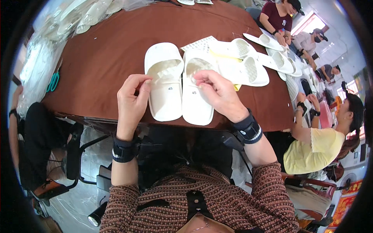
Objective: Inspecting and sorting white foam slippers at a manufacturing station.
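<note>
A pair of white slippers lies side by side on the brown table in front of me, the left slipper (165,103) and the right slipper (197,106), toes pointing away and heels at the near edge. My left hand (133,97) is at the outer edge of the left one, thumb and forefinger pinched together. Over the right slipper's footbed, my right hand (219,93) also has its fingertips pinched. A thin pale line runs across the footbeds between the hands. Whatever the fingertips hold is too small to make out. Both wrists wear dark bands.
More white slippers (256,73) lie to the right, beside a printed sheet (198,43). Teal-handled scissors (53,80) rest at the table's left edge. Bagged slippers (87,17) are piled at the far left. A person in yellow (314,149) sits on the right; others work beyond.
</note>
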`<state>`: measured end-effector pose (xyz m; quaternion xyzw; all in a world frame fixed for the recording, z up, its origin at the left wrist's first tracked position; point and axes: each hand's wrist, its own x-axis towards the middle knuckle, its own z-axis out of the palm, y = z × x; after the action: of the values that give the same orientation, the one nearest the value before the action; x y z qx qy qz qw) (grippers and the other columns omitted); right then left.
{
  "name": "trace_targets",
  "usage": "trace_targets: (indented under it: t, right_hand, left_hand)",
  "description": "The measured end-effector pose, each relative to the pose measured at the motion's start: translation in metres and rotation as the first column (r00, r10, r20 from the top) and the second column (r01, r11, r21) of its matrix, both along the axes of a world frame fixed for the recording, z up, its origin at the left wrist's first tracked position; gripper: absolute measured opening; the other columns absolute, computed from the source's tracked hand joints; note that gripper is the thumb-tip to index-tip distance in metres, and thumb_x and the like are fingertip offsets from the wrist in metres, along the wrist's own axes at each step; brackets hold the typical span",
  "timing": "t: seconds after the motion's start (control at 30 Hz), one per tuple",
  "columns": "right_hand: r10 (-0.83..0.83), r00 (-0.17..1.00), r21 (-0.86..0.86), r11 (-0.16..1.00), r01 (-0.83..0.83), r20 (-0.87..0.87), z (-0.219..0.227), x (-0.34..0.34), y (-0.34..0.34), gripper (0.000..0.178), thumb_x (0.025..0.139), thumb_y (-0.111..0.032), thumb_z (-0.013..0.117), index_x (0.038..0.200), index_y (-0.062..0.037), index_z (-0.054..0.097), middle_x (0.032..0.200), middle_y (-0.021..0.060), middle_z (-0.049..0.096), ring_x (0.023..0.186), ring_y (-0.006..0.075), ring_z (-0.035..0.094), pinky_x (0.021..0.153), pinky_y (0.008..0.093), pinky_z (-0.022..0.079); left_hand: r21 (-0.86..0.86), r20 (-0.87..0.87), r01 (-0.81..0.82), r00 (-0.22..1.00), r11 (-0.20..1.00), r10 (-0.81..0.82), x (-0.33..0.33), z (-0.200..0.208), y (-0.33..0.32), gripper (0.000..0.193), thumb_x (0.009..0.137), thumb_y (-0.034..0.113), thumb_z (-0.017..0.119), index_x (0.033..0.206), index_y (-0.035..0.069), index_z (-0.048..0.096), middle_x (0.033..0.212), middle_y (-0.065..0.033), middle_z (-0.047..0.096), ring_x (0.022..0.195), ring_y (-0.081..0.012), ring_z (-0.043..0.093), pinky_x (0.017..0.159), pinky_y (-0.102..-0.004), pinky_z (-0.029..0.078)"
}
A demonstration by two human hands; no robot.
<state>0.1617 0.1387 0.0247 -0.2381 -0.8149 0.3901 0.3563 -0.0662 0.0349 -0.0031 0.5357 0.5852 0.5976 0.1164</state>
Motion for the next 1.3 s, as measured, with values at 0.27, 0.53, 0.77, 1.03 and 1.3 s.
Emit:
trace_targets:
  t: [0.27, 0.53, 0.77, 1.03, 1.3]
  right_hand:
    - [0.028, 0.993, 0.202, 0.978, -0.051, 0.115, 0.035, 0.001, 0.008, 0.018, 0.091, -0.005, 0.058, 0.107, -0.0005, 0.062, 0.096, 0.0146, 0.065, 0.090, 0.0289, 0.064, 0.082, 0.0360, 0.052]
    - [0.039, 0.956, 0.427, 0.889, -0.167, 0.292, 0.025, -0.021, 0.016, 0.035, 0.088, -0.011, 0.062, 0.121, -0.0016, 0.055, 0.117, 0.0206, 0.059, 0.113, 0.0374, 0.054, 0.098, 0.0428, 0.043]
    - [-0.044, 0.922, 0.479, 0.863, -0.160, 0.386, 0.018, -0.035, 0.018, 0.039, 0.089, -0.016, 0.063, 0.125, -0.0050, 0.054, 0.101, 0.0183, 0.059, 0.099, 0.0373, 0.056, 0.088, 0.0449, 0.046]
    - [-0.240, 0.889, 0.610, 0.790, -0.055, 0.391, 0.018, -0.042, 0.012, 0.032, 0.091, -0.024, 0.061, 0.117, -0.0052, 0.058, 0.100, 0.0174, 0.062, 0.101, 0.0351, 0.055, 0.090, 0.0452, 0.042]
    - [-0.285, 0.924, 0.728, 0.686, 0.011, 0.255, 0.042, -0.033, 0.003, 0.032, 0.089, -0.022, 0.064, 0.116, -0.0054, 0.058, 0.095, 0.0136, 0.063, 0.098, 0.0298, 0.055, 0.089, 0.0417, 0.038]
  left_hand:
    - [-0.022, -0.097, 0.028, 0.995, 0.999, -0.030, -0.002, 0.001, -0.003, 0.009, 0.089, 0.000, 0.059, 0.095, -0.004, 0.063, 0.095, -0.0081, 0.065, 0.087, -0.0148, 0.061, 0.079, -0.0266, 0.048]
    - [0.052, -0.165, 0.019, 0.986, 0.998, -0.010, -0.004, 0.002, -0.001, 0.007, 0.087, 0.000, 0.061, 0.091, -0.003, 0.066, 0.094, -0.0121, 0.067, 0.088, -0.0215, 0.063, 0.080, -0.0302, 0.050]
    - [0.020, -0.135, 0.011, 0.991, 1.000, -0.008, -0.003, 0.002, -0.002, 0.009, 0.087, 0.002, 0.062, 0.093, -0.002, 0.067, 0.094, -0.0107, 0.067, 0.089, -0.0210, 0.063, 0.079, -0.0309, 0.050]
    - [-0.001, -0.037, 0.034, 0.999, 0.999, -0.034, -0.005, 0.003, -0.005, 0.011, 0.089, 0.004, 0.061, 0.098, -0.001, 0.066, 0.094, -0.0063, 0.067, 0.087, -0.0140, 0.062, 0.077, -0.0279, 0.050]
    - [0.017, 0.217, 0.062, 0.974, 0.998, -0.064, -0.010, -0.005, 0.000, 0.023, 0.092, 0.005, 0.060, 0.114, 0.000, 0.061, 0.097, -0.0038, 0.065, 0.087, -0.0107, 0.059, 0.079, -0.0259, 0.050]
